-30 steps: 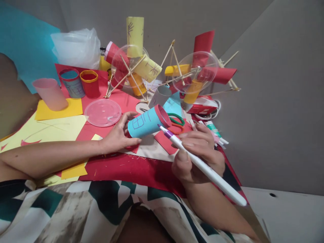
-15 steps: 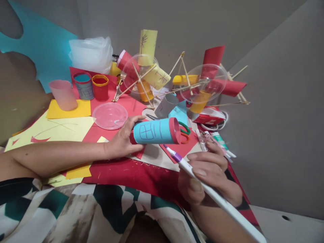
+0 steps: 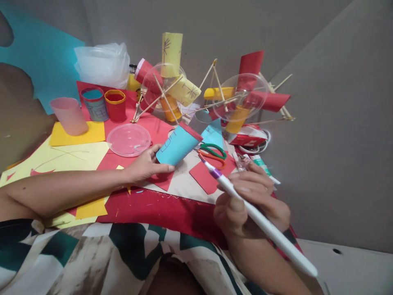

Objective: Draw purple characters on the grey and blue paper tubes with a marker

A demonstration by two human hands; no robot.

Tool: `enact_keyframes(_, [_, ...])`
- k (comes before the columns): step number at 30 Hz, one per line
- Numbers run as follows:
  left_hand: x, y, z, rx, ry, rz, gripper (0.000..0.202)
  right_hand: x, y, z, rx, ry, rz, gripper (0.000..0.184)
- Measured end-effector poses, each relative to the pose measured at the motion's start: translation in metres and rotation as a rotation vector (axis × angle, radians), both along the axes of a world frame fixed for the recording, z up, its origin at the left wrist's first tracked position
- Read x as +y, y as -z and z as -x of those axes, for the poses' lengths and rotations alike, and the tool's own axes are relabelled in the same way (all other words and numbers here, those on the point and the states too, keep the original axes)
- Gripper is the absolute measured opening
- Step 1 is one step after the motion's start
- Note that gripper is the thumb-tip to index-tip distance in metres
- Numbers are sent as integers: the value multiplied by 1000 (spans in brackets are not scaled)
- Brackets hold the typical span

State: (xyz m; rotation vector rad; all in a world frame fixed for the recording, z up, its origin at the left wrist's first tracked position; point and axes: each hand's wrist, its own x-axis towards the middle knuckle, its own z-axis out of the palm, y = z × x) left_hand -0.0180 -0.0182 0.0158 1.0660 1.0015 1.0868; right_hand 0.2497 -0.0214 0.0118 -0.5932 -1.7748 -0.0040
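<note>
My left hand [image 3: 147, 166] is closed round the lower end of a blue paper tube [image 3: 178, 145] with a red rim and purple line drawings. The tube leans up to the right above the table. In my right hand [image 3: 251, 200] is a white marker [image 3: 264, 221] with a purple band, its tip aimed up and left, apart from the tube. Between tube and marker tip lie scissors [image 3: 219, 153] with green and orange handles. Below them is a red paper piece [image 3: 205, 176]. A grey cardboard tube [image 3: 201, 119] stands behind the blue one.
Two wheel models of sticks, clear plastic discs [image 3: 242, 96] and paper tubes stand at the back. To the left are a pink cup [image 3: 69, 116], a blue cup [image 3: 95, 104], a red cup [image 3: 116, 106] and a clear lid [image 3: 129, 139]. Yellow paper [image 3: 89, 209] lies near the front.
My left hand has tilted the blue tube, so its red-rimmed end now points up and right instead of sideways. The scissors' handles show more. My right hand still holds the marker.
</note>
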Motion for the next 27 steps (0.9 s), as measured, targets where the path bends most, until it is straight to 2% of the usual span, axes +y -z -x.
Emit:
enact_keyframes(3, [4,4,-3,-179,91,162,66,6,-10,14,8,78,-73,11])
enact_keyframes(8, [6,6,-3,-319,175,290,54,8,-19,29,8,84,-55,11])
enact_keyframes(11, [6,6,-4,-306,184,297,54,10,-20,32,15,94,-82,16])
enact_keyframes(16, [6,5,-6,-263,176,267,46,11,-22,38,8,139,-79,12])
enact_keyframes(23, [3,6,-6,-232,125,293,69,12,-22,42,-61,168,-113,12])
enact_keyframes(27, [1,7,-7,-200,111,297,74,13,-21,44,-83,197,-129,12])
